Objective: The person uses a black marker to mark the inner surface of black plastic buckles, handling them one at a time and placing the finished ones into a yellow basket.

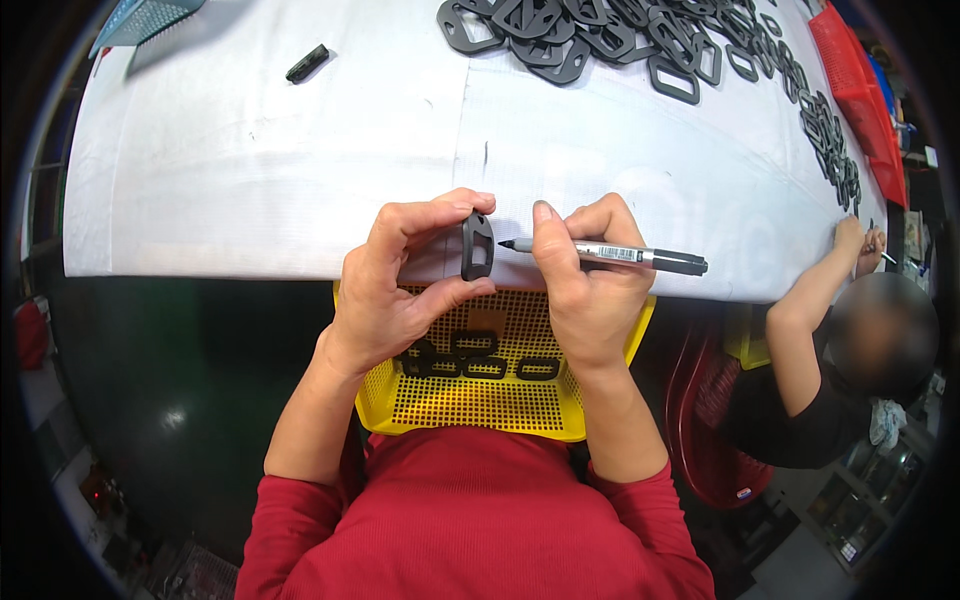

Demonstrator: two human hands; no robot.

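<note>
Between the thumb and fingers of my left hand [385,275] a black plastic buckle [478,247] is held on edge, just over the table's front edge. My right hand [597,285] grips a grey-barrelled marker pen [610,252] with a black end. Its dark tip points left at the buckle, a small gap away from it. Below both hands a yellow perforated basket [470,412] rests at my lap, with several black buckles [485,367] lying inside it.
A large pile of black buckles [570,35] covers the table's far side and trails down the right. A black pen cap or similar small piece [307,63] lies far left, near a blue basket [140,22]. Red basket [860,100] and a co-worker's arm [805,310] are at right.
</note>
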